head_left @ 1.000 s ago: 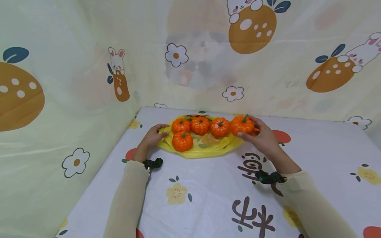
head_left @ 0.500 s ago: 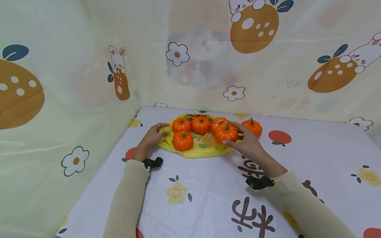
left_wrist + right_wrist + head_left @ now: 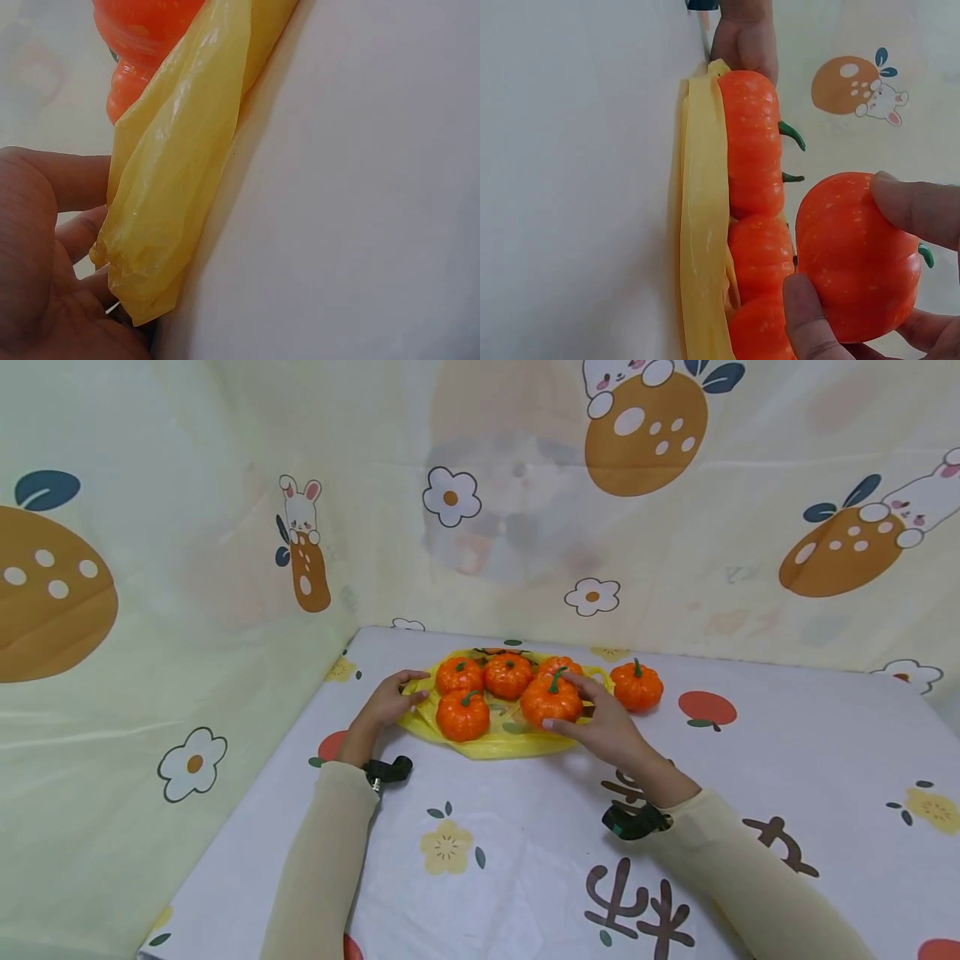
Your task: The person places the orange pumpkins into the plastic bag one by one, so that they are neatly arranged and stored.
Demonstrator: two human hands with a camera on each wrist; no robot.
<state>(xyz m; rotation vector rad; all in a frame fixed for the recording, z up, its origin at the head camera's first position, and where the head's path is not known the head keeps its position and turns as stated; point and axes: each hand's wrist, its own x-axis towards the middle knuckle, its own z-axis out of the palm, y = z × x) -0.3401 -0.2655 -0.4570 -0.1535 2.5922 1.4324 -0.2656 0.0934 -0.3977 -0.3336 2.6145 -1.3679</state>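
My right hand (image 3: 611, 731) grips a small orange pumpkin (image 3: 551, 702) with a green stem, thumb and fingers on its sides. In the right wrist view this pumpkin (image 3: 855, 255) is beside the others, above the right part of a yellow plastic bag (image 3: 510, 745). Several similar pumpkins (image 3: 462, 716) sit on the bag, one partly hidden behind the held one. My left hand (image 3: 382, 703) holds the bag's left edge; in the left wrist view the fingers curve against the crumpled yellow plastic (image 3: 165, 202).
Another orange pumpkin (image 3: 637, 687) stands on the white patterned tablecloth (image 3: 525, 827), just right of the bag. A printed curtain (image 3: 510, 552) hangs behind the table, and another side of it hangs at the left.
My right hand has carried its pumpkin leftward and slightly nearer over the bag, uncovering the pumpkin that stands at the right. The left hand stays at the bag's edge.
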